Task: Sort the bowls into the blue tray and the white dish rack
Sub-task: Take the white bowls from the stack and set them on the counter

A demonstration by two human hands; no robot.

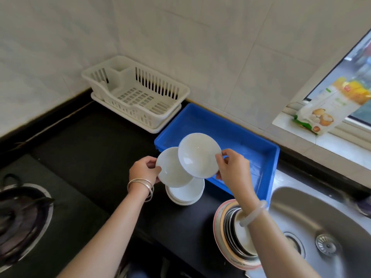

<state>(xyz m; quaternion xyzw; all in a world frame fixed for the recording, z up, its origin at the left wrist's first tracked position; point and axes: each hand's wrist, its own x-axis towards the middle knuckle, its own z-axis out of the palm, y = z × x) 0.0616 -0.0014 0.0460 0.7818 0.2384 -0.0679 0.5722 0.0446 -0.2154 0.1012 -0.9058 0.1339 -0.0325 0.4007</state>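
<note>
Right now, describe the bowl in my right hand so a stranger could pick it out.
Find the blue tray beside the sink. Over its near left corner two white bowls are held; the right hand pinches the upper bowl by its rim. It overlaps the lower bowl, which the left hand holds.
</note>
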